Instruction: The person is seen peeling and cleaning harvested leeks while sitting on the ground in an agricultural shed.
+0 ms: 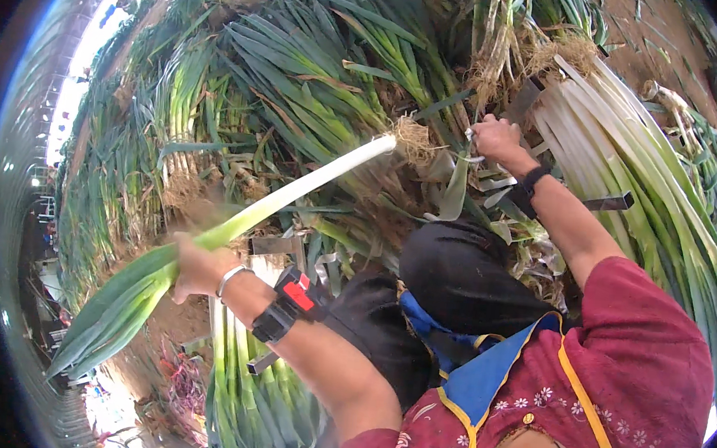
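A long leek (303, 184) with a clean white shank lies across the view, its root tuft (415, 141) toward the middle and its green leaves pointing to the lower left. My left hand (202, 267) is wrapped round it where the white turns green. My right hand (498, 141) is closed, a little right of the roots and apart from the leek. At its fingertips is something small and pale that I cannot make out. A loose green leaf (455, 189) hangs just below that hand.
Heaps of untrimmed leeks (302, 85) spread ahead and to the left. On the right, a stack of cleaned white leeks (626, 136) rests by a metal bar (609, 202). More leeks (257, 393) lie below my left forearm. Peeled leaf scraps (540, 268) litter the ground by my knees.
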A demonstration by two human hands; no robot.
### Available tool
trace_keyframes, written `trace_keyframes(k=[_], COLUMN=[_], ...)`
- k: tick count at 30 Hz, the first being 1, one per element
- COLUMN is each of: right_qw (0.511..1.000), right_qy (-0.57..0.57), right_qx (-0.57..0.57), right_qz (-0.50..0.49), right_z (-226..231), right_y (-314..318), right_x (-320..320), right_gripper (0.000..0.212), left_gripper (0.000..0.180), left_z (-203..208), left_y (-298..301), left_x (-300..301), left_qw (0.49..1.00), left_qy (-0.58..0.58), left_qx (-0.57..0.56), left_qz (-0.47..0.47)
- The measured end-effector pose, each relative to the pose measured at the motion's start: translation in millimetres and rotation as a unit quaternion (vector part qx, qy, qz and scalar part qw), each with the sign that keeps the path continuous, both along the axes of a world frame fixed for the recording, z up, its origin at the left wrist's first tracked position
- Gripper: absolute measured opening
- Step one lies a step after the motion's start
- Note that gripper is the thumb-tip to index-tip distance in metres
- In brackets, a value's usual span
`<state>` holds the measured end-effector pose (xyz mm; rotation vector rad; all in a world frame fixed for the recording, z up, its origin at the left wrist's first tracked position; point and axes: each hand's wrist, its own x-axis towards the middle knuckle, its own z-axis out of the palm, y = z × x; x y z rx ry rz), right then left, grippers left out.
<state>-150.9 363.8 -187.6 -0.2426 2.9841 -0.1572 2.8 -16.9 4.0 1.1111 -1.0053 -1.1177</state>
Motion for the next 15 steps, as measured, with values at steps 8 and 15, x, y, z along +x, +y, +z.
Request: trace_keyframes(k=[8, 15], right_qw=[0.877, 0.854], right_qy=[0.222, 0.187], right_qx=[-0.322, -0.356], right_qz=[0.280, 0.330], right_z=[74, 76], right_y=[-84, -106], right_x=[35, 29], right_gripper=[0.044, 0.023], left_gripper=[0.079, 0.081], left_z=[-69, 20], left_y=[-68, 34], left_x=[9, -9], left_qw=[0.963, 0.999], left_qy=[-0.194, 0.000], left_qx=[-0.185, 0.035], left_qz=[-0.034, -0.007])
